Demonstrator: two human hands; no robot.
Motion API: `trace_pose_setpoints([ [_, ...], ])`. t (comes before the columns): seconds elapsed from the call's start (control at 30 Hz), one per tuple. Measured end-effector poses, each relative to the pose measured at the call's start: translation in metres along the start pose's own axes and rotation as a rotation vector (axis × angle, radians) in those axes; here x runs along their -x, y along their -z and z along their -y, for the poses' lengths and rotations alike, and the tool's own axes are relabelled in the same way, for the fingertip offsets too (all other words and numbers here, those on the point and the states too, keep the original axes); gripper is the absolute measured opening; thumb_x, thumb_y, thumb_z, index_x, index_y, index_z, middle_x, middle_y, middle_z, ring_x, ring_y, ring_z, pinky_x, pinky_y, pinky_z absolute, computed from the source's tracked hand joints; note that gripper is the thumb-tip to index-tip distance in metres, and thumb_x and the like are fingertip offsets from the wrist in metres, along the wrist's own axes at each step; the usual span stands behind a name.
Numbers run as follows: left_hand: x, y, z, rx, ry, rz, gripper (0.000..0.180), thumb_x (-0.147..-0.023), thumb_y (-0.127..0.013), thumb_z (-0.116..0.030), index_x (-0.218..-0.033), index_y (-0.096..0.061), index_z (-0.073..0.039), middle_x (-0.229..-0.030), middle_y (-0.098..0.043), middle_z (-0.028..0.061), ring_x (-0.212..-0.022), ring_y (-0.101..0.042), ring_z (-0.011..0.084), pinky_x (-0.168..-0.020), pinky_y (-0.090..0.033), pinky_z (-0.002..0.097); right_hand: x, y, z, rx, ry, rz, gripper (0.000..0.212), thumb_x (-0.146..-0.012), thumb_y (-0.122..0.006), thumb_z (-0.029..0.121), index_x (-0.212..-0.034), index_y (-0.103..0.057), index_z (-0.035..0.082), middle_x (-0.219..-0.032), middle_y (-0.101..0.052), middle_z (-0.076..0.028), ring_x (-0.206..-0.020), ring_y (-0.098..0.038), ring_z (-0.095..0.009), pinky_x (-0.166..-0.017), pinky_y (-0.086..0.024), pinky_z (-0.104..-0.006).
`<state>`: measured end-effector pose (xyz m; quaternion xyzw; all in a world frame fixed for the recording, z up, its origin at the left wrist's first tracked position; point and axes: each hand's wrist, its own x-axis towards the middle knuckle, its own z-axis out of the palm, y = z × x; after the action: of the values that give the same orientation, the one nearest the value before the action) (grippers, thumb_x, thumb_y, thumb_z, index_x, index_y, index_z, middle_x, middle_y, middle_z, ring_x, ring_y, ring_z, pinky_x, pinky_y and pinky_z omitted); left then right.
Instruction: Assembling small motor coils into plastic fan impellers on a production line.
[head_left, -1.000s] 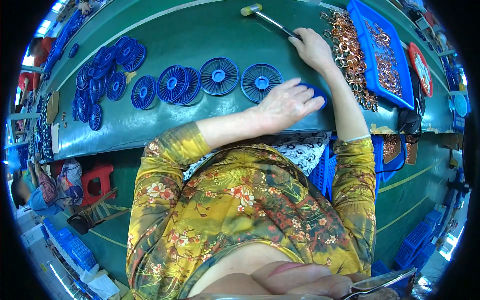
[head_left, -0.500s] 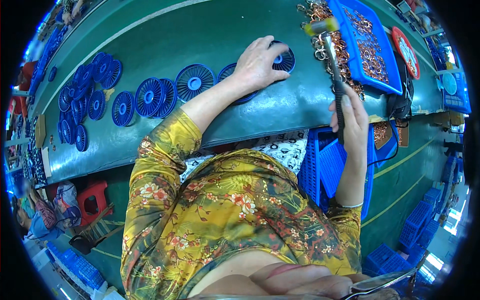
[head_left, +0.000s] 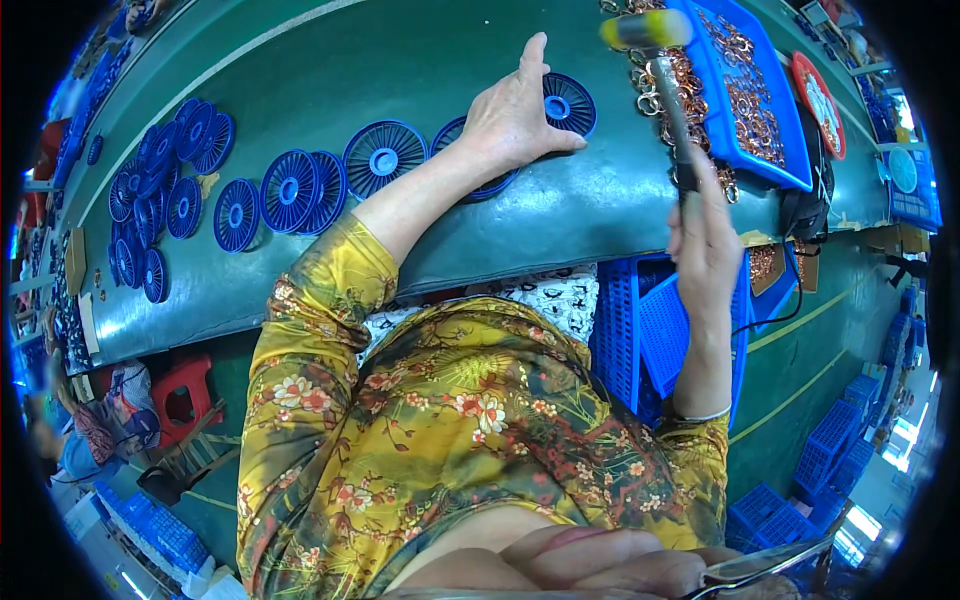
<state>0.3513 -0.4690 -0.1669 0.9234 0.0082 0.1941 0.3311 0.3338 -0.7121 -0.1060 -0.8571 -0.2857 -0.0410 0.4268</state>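
My right hand (head_left: 706, 225) grips the dark handle of a mallet (head_left: 668, 95), held up with its yellow-ended head over the copper-coloured rings. My left hand (head_left: 508, 115) is open, thumb and fingers spread, just left of a round blue spoked wheel (head_left: 569, 106) lying on the green table. Another blue wheel (head_left: 452, 136) sits partly hidden beneath my left hand and wrist. Left of it lies a further blue spoked wheel (head_left: 384, 161), then an overlapping pair (head_left: 291, 191) and a single one (head_left: 236, 215).
A heap of blue wheels (head_left: 150, 185) covers the table's left part. On the right, copper-coloured rings (head_left: 690, 80) lie beside a blue tray (head_left: 735, 150) of more rings. Past it are a red round dish (head_left: 818, 104) and a black bag (head_left: 812, 190). Blue crates (head_left: 620, 330) stand below the table edge.
My left hand has drawn back from the rightmost wheel, its fingers now stretched out. The mallet head has shifted slightly in my right hand. The wheels appear slightly displaced in view.
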Motion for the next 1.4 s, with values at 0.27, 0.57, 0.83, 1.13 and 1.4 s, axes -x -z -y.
trace_pose_setpoints([
  [0.27,0.004,0.020,-0.004,-0.088,-0.187,-0.114,0.106,-0.065,-0.081,-0.044,-0.140,-0.022,0.003,-0.124,-0.050,0.0254,-0.111,-0.051,0.0380,-0.103,-0.036,0.0458,-0.015,-0.005,0.005,0.212,-0.165,0.227,0.034,-0.095,-0.050,0.014,-0.129,-0.054,0.013,-0.107,-0.063,-0.022,-0.090,-0.064,-0.039,-0.075,-0.050,-0.0389],
  [0.57,0.068,0.080,0.018,-0.153,-0.131,0.191,0.111,-0.065,-0.081,-0.045,-0.146,-0.018,-0.004,-0.145,-0.032,0.0238,-0.138,-0.025,0.0383,-0.116,-0.016,0.0484,0.052,0.014,-0.008,0.069,-0.326,0.226,0.038,-0.095,-0.049,0.007,-0.133,-0.053,0.013,-0.064,-0.051,-0.004,-0.059,-0.049,-0.009,-0.056,-0.043,-0.0250],
  [0.83,0.069,0.068,0.024,-0.088,-0.085,0.169,0.105,-0.065,-0.081,-0.038,-0.143,-0.021,0.001,-0.126,-0.053,0.0247,-0.122,-0.049,0.0352,-0.115,-0.018,0.0497,0.043,0.008,0.023,-0.247,-0.217,0.067,0.039,-0.098,-0.044,0.010,-0.137,-0.048,0.010,-0.072,-0.055,0.001,-0.056,-0.043,-0.003,-0.050,-0.036,-0.0176],
  [1.13,0.072,0.063,0.030,-0.033,-0.044,0.186,0.113,-0.064,-0.080,-0.044,-0.143,-0.015,0.003,-0.125,-0.054,0.0248,-0.120,-0.050,0.0376,-0.115,-0.014,0.0515,0.039,-0.015,0.034,0.037,-0.243,0.343,0.038,-0.092,-0.049,0.000,-0.130,-0.053,0.004,-0.123,-0.060,-0.017,-0.107,-0.063,-0.024,-0.089,-0.047,-0.0305],
  [1.4,0.076,0.075,0.032,-0.085,-0.071,0.171,0.113,-0.065,-0.079,-0.048,-0.145,-0.017,0.002,-0.140,-0.039,0.0262,-0.133,-0.036,0.0375,-0.114,-0.013,0.0531,0.017,-0.044,0.030,0.244,0.062,0.414,0.040,-0.091,-0.052,0.003,-0.129,-0.054,0.013,-0.097,-0.063,-0.022,-0.085,-0.061,-0.040,-0.071,-0.049,-0.0435],
])
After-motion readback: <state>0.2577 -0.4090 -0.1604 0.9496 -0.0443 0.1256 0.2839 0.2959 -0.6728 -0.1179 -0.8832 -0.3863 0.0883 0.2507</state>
